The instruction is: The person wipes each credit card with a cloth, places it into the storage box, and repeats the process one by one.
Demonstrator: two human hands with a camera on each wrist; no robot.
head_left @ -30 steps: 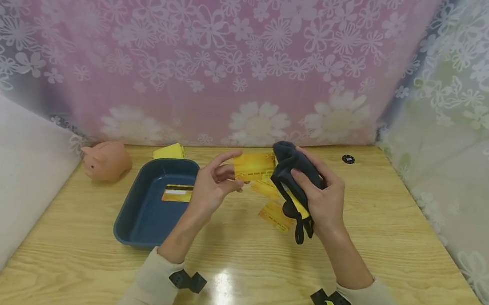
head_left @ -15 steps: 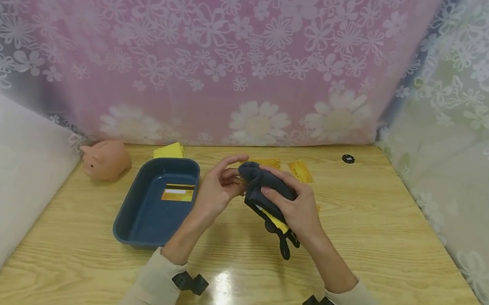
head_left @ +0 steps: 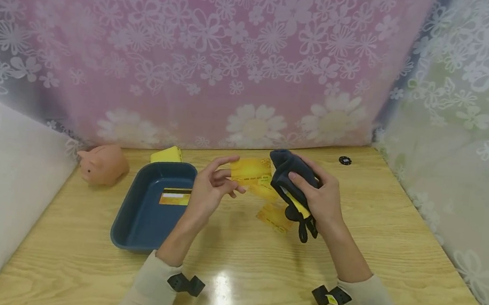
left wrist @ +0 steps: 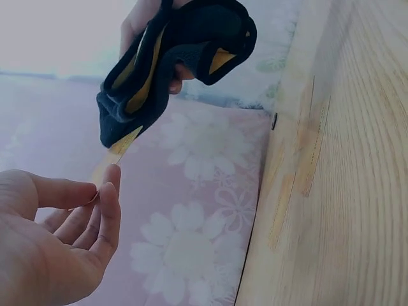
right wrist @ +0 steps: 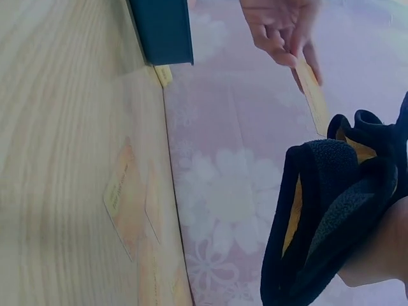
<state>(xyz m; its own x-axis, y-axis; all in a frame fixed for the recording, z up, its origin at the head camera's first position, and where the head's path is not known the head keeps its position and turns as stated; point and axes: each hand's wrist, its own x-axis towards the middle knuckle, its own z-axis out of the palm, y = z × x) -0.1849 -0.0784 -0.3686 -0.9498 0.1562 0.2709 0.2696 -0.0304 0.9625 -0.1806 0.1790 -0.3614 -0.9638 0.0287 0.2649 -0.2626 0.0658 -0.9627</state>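
Left hand (head_left: 207,191): fingers pinching thin, rectangular yellow card (head_left: 251,170), raised above wood-grain desk (head_left: 381,228), far end at pouch. Right hand (head_left: 326,202): fingers gripping soft, folded dark fabric pouch (head_left: 293,170), yellow inside. Flat loose cards (head_left: 274,217) below; rounded-corner blue tray (head_left: 143,226), left.

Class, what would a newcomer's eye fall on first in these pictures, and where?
Probably the yellow card pinched in the left hand, mid-frame in the head view, at the edge of the dark pouch gripped in the right hand. The orange pig figure left of the blue tray, where a black-striped card lies, may come next.
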